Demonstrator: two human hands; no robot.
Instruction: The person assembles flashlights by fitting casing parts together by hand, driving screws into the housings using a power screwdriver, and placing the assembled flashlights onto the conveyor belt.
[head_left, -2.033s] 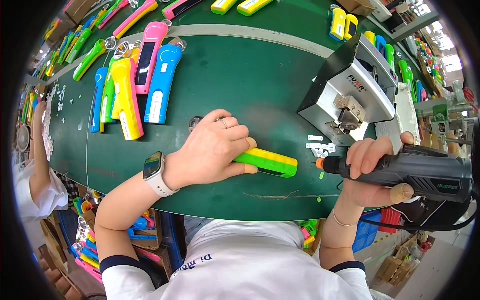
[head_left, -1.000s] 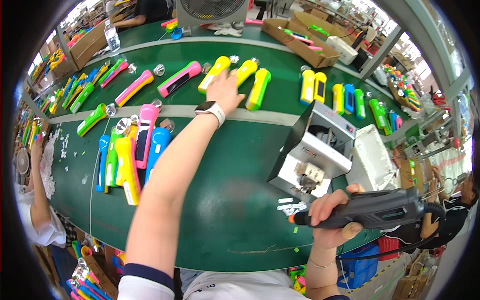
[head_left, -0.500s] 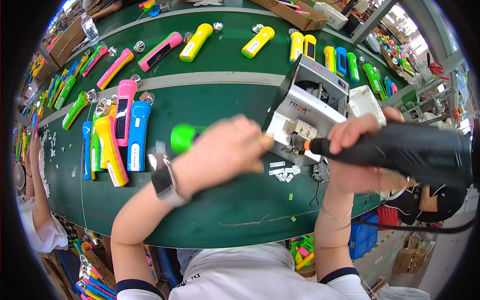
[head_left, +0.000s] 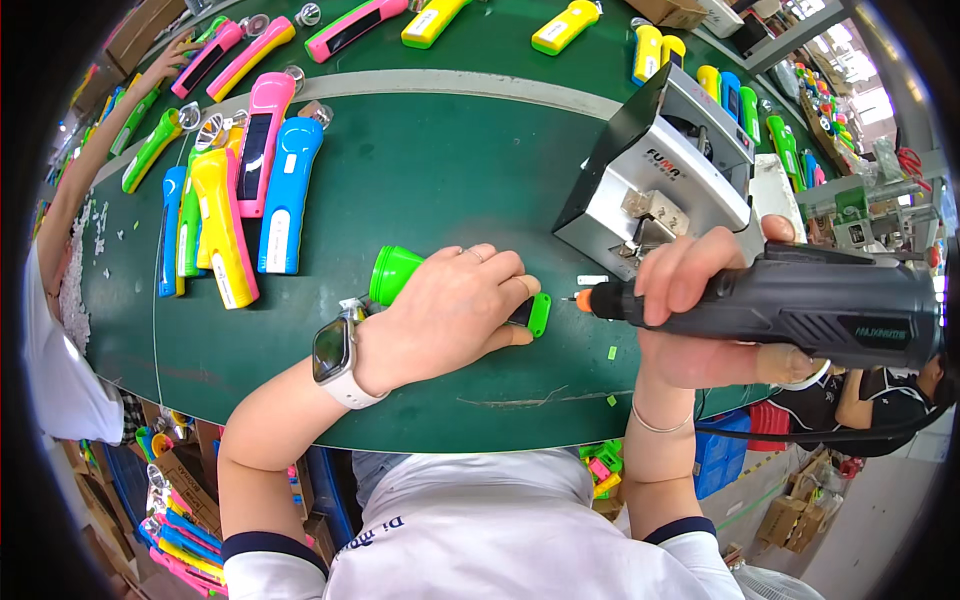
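A green flashlight lies on the green table in front of me. My left hand is closed over its middle, hiding most of the body; the wide head shows on the left and the tail end on the right. In my right hand is a black electric screwdriver, held level, fingers wrapped round its front. Its thin bit and orange tip point left at the flashlight's tail, a short gap away. Behind the tip stands a silver screw feeder. A small white piece lies by the bit.
Several flashlights in yellow, blue and pink lie in a group at the left. More line the far strip of the table. A co-worker's arm reaches in at the far left. The screwdriver's cable trails right.
My left hand has moved back from the screw feeder and settled on the green flashlight. The screwdriver's tip has left the feeder's front and come near the flashlight's tail. The whole view has shifted.
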